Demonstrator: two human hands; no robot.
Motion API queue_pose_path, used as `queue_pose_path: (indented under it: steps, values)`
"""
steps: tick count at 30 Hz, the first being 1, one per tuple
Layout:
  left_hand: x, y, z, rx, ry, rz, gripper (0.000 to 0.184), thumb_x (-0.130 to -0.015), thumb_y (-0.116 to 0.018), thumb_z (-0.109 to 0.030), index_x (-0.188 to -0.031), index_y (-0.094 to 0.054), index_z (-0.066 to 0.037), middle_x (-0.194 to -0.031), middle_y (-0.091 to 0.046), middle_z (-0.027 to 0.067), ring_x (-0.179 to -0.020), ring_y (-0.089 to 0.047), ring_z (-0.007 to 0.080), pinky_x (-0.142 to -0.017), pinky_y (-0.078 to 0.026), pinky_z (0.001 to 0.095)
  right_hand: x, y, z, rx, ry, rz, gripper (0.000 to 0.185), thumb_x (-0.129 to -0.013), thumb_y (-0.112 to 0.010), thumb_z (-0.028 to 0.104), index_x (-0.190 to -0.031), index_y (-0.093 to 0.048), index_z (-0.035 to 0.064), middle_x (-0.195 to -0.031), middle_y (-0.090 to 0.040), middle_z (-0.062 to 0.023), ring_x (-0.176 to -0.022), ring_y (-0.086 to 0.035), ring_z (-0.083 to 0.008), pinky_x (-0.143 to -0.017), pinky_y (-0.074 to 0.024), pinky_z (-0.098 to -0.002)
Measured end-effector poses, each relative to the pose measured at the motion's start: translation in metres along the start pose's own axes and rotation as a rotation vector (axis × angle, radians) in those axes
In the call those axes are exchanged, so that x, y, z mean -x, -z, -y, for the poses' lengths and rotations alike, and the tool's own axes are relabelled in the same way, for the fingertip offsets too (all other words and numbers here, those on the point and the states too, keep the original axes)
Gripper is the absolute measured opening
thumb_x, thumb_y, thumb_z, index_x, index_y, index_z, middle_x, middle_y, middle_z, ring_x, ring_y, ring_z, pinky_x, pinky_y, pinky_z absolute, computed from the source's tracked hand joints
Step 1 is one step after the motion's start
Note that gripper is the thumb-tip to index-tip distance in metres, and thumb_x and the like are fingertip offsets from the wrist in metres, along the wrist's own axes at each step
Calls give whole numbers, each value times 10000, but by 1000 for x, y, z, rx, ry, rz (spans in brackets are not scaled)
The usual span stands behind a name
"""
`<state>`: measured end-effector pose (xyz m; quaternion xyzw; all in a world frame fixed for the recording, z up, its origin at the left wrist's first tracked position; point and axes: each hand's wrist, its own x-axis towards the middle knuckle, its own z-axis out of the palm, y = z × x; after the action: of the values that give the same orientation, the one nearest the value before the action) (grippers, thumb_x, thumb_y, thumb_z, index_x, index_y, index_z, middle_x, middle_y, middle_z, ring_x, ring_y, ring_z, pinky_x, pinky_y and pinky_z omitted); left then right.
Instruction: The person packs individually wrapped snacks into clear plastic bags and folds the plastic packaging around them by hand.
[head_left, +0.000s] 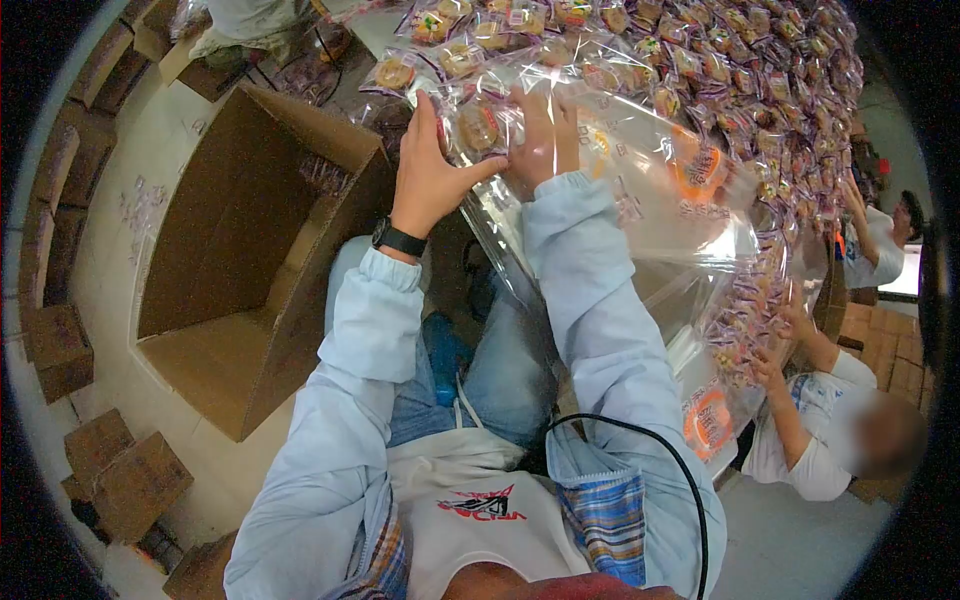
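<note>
A clear-wrapped snack packet with a round, tan item inside is held between my two hands. My left hand, with a dark watch at its wrist, curves round the packet's left side, thumb reaching below it. On the other side my right hand is closed against the packet; glossy film partly covers its fingers. A large clear plastic bag with orange print spreads to the right of that hand. Beyond both hands lies a heap of similar wrapped snacks.
A tall open cardboard box stands at my left. More cartons sit on the floor farther left. A co-worker reaches toward the heap from the right, and another person is farther back. A black cable crosses my right sleeve.
</note>
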<state>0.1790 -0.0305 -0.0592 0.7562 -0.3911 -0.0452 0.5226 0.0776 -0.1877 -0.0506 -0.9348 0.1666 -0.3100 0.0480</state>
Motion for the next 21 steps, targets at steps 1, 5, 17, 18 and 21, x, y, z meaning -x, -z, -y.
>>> queue_pose_path:
  steps: [1,5,17,18,21]
  values:
    - [-1,0,-1,-1,-9,-5,1337,-631,-932,-470,-1555,-166,118,-1526,-383,317,-1391,-408,445,-1144,-360,461,1,0,-1,1,-14,47,587,-769,-767,165,-1330,-594,161,-1202,-665,-90,-1084,-619,-292,-1024,-420,-432]
    - [2,-1,-5,5,-2,-15,1315,-640,-927,-484,-1544,-193,126,-1524,-387,315,-1389,-410,446,-1140,-363,462,7,-9,-5,11,-83,228,669,-755,-773,170,-1394,-576,171,-1163,-660,-126,-1026,-632,-319,-935,-462,-464]
    - [0,-18,-2,131,52,-96,1233,-713,-883,-453,-1528,-186,156,-1571,-251,392,-1491,-272,456,-1204,-276,453,21,-13,-11,-528,12,-13,695,-717,-786,83,-1375,-566,130,-1295,-517,-230,-986,-668,-394,-824,-583,-432]
    - [0,-16,-2,123,54,-94,1224,-719,-879,-439,-1530,-180,154,-1576,-232,396,-1502,-248,455,-1210,-265,449,19,-13,-9,-563,43,-19,703,-717,-794,90,-1380,-563,131,-1312,-519,-235,-1003,-666,-397,-840,-579,-440]
    - [0,-9,-2,95,52,-74,1209,-723,-875,-411,-1534,-175,150,-1577,-207,411,-1512,-232,452,-1209,-268,436,16,-19,-14,-495,122,-38,738,-708,-823,101,-1394,-555,127,-1379,-508,-250,-1072,-648,-411,-896,-563,-464]
